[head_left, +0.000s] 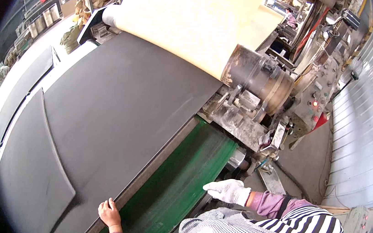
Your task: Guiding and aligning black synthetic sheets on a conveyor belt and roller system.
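Observation:
A wide dark grey sheet (125, 105) lies along the machine. My bare left hand (110, 213) is at its near right edge, fingers curled over the rim and closed on it. To the right, my right hand (227, 191) wears a white knitted glove. It hovers by the right side of the green conveyor belt (175, 175), fingers stretched leftward with nothing visible in them. On the left lies another dark sheet piece (33, 168) with a slanting raised edge, overlapping the wide one.
Pale yellow sheeting (189, 15) comes down over a roller at the far end. A worn metal drum (251, 73) and its mounts stand at the belt's far right. Beyond is a control panel (318, 94) with a lit red lamp. Another person (291, 19) is far off. Corrugated wall (365, 123) rises right.

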Demonstrator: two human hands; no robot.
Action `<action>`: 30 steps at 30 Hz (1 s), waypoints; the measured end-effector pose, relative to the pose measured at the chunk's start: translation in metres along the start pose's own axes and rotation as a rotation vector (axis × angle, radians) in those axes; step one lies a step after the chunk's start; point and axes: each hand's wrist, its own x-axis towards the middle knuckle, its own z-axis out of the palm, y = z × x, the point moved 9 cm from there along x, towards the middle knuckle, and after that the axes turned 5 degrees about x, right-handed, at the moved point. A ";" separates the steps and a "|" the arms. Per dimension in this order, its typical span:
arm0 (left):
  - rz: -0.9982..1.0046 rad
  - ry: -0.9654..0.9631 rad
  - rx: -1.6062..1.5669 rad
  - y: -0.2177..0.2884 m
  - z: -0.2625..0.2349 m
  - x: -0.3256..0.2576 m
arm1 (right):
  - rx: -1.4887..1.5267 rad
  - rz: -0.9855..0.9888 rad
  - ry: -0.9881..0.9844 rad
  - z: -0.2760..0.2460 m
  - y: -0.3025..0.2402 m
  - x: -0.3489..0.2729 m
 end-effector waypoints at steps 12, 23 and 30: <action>0.112 -0.251 0.568 0.002 -0.032 -0.016 | 0.050 0.081 -0.019 0.024 0.022 -0.010; 0.017 -0.649 0.092 0.080 0.016 0.021 | 0.001 -0.080 0.021 0.018 0.020 0.028; -0.054 0.171 -0.504 0.003 -0.057 0.038 | 0.127 0.019 0.211 -0.015 0.013 0.040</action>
